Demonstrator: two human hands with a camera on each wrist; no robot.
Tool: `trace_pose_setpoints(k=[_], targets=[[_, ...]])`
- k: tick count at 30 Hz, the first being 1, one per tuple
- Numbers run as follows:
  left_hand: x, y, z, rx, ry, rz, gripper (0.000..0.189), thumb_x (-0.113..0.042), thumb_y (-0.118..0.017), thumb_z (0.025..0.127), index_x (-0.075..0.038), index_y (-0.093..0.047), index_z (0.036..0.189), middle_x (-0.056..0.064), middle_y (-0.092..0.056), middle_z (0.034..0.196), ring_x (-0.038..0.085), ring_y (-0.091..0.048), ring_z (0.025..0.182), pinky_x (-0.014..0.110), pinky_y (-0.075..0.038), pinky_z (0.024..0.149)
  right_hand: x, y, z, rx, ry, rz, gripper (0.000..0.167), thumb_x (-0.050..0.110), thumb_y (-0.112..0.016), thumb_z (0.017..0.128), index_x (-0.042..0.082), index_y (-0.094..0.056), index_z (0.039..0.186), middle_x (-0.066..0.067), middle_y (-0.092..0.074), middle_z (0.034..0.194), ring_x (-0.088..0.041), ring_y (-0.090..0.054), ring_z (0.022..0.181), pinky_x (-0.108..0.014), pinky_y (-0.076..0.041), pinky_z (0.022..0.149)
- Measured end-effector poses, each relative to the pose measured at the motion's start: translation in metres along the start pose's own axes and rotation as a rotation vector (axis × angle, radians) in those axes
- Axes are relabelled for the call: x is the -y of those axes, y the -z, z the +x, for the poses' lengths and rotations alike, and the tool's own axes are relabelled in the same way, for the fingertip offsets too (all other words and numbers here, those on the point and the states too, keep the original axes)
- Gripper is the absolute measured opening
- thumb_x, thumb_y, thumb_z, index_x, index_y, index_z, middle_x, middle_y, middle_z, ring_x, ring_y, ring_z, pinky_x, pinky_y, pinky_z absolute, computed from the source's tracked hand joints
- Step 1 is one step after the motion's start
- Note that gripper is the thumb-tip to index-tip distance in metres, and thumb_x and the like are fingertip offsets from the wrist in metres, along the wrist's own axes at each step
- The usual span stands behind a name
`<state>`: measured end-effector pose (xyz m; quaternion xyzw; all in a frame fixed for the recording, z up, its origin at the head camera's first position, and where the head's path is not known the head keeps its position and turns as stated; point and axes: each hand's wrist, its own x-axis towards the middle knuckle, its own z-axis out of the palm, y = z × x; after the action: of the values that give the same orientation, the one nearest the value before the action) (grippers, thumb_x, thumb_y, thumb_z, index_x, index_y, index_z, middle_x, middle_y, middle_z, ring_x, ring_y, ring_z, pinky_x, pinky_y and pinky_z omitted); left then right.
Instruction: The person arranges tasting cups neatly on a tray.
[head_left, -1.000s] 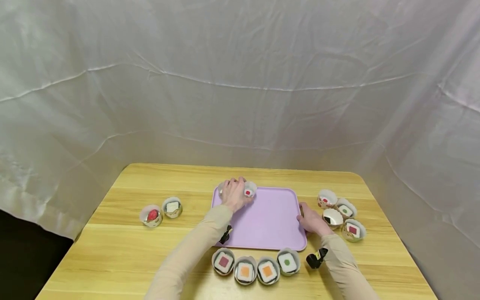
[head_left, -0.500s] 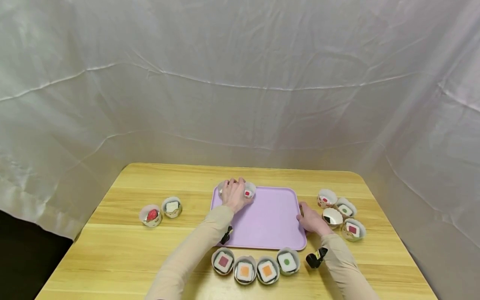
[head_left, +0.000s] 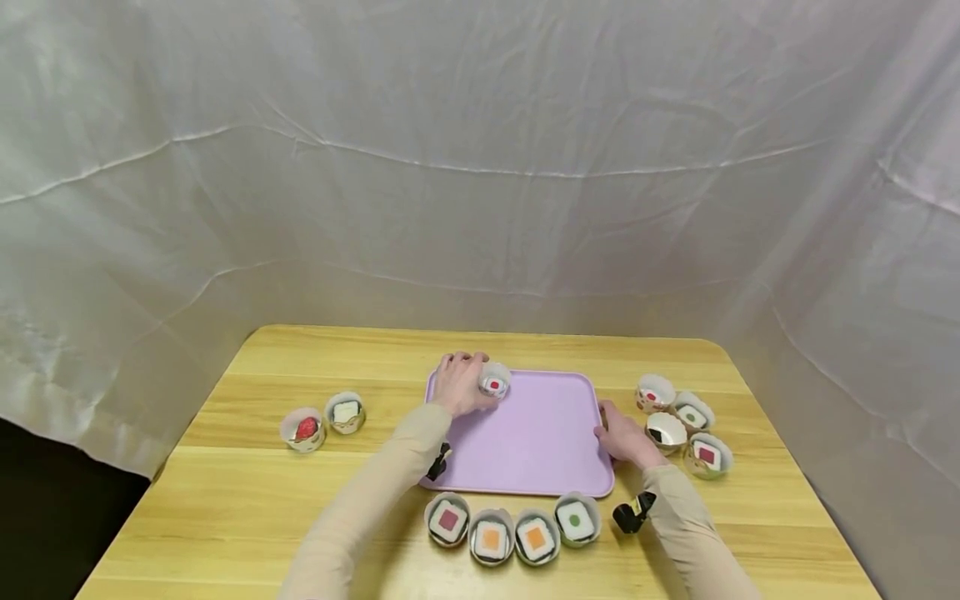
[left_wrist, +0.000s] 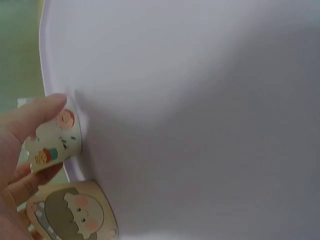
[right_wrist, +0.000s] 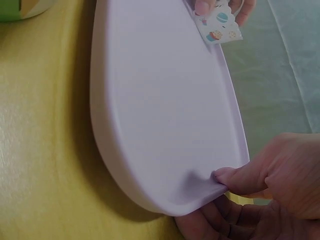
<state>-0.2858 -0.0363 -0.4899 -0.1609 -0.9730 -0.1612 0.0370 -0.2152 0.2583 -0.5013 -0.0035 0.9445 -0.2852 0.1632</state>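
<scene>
My left hand is at the far left corner of the lilac tray. Its thumb and fingers hold a printed paper cup with a white, red-centred sushi piece in it. In the left wrist view, the thumb lies against this cup's cupcake-patterned wall. A second cup with a cartoon face stands beside it on the tray; the hand hides it in the head view. My right hand grips the tray's right rim, thumb on top and fingers underneath, as the right wrist view shows.
Several paper cups of sushi stand in a row along the tray's near edge. More cups cluster to the right, close to my right hand. Two others stand on the left of the wooden table. A pale curtain surrounds the table.
My left hand has shifted slightly left, covering the cup at the corner and showing more of the red-centred one. The right hand keeps its grip on the tray.
</scene>
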Motion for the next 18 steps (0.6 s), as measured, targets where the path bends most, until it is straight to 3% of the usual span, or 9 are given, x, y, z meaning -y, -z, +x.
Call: trace_pose_setpoints(k=[18], targets=[[-0.0023, -0.0041, 0.0007, -0.048, 0.014, 0.018, 0.066, -0.043, -0.087, 0.074, -0.012, -0.063, 0.128, 0.007, -0.073, 0.116, 0.028, -0.058, 0.122, 0.044, -0.036, 0.111, 0.0027, 0.0003, -0.0011, -0.003, 0.006, 0.008, 0.056, 0.009, -0.048, 0.102, -0.010, -0.025, 0.149, -0.043, -0.055, 0.125, -0.026, -0.069, 0.078, -0.035, -0.058, 0.062]])
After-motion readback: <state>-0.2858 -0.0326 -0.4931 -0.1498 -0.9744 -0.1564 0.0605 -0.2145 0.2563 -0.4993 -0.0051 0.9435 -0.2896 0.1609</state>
